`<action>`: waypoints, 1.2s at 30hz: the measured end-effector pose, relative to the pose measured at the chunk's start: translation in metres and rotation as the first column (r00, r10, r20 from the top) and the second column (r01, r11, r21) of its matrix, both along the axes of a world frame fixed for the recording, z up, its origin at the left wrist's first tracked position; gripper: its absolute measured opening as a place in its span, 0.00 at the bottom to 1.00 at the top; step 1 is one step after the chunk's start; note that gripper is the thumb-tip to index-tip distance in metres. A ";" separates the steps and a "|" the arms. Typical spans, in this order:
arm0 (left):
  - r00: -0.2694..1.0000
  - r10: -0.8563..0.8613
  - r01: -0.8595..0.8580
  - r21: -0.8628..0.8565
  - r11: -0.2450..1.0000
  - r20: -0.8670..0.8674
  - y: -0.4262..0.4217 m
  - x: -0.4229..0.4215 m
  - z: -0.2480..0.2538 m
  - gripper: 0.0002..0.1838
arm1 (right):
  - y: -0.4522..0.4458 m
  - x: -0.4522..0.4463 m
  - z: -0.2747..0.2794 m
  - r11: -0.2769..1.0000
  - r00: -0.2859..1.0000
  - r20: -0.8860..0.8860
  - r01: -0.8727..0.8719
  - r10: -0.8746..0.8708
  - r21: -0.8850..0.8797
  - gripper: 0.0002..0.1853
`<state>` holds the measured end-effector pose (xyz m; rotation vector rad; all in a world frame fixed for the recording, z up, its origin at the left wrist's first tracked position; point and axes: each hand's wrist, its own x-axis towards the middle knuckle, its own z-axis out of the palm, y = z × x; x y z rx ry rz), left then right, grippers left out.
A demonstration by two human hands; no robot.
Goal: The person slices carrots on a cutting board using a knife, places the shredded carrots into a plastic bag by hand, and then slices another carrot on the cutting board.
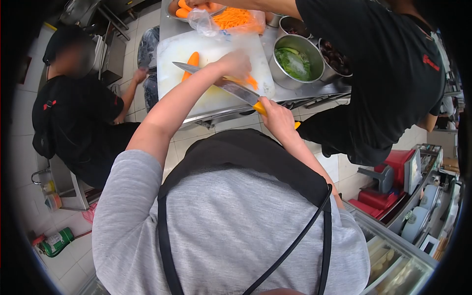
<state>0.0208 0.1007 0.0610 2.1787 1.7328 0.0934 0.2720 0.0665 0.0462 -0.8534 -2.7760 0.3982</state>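
My right hand is closed round the yellow handle of a large knife, whose blade points up and left across the white cutting board. Over the board, my left hand is blurred by motion, with its fingers smeared; small orange pieces lie beside it. A whole carrot rests on the board, partly behind the blade. Beyond the board, shredded carrot sits in a clear plastic bag.
Metal pots stand right of the board, one with green leaves, another with dark round items. A person in black reaches across at the right. Another person is at the left. A bowl of carrots is at the back.
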 end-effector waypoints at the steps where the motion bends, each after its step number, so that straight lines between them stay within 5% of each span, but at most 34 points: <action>1: 1.000 0.001 -0.001 -0.002 1.000 0.000 -0.004 0.002 -0.001 0.15 | -0.001 0.001 0.001 1.000 1.000 -0.014 -0.005 0.005 -0.009 0.20; 7: 0.983 -0.129 0.153 0.195 0.969 -0.132 -0.009 0.009 -0.009 0.16 | -0.005 0.002 0.010 1.000 0.998 -0.063 -0.015 0.014 -0.011 0.13; 9: 0.987 0.017 -0.032 -0.093 0.995 -0.157 -0.002 0.011 0.008 0.16 | -0.001 0.003 0.000 1.000 0.999 -0.038 -0.004 0.003 -0.015 0.16; 15: 0.985 0.146 -0.172 -0.406 0.898 -0.095 0.000 -0.002 0.017 0.14 | 0.000 0.001 0.010 1.000 1.000 -0.027 0.006 -0.007 -0.026 0.13; 19: 0.997 -0.049 0.043 -0.100 0.994 -0.060 -0.003 -0.008 -0.012 0.16 | 0.002 0.001 0.002 0.999 0.999 -0.052 -0.019 0.017 -0.034 0.14; 21: 0.991 -0.096 0.084 0.125 0.989 0.097 -0.009 -0.004 -0.021 0.16 | 0.000 0.002 0.001 0.999 0.996 -0.077 -0.039 0.036 -0.038 0.15; 28: 0.982 -0.176 0.176 0.000 0.984 -0.064 0.003 0.003 -0.029 0.09 | -0.005 0.004 -0.008 0.995 1.000 0.005 0.004 -0.004 -0.098 0.20; 36: 0.999 -0.024 0.023 -0.028 0.999 -0.046 -0.001 0.010 -0.046 0.09 | -0.005 0.002 -0.004 0.989 0.998 0.042 0.052 -0.047 -0.141 0.19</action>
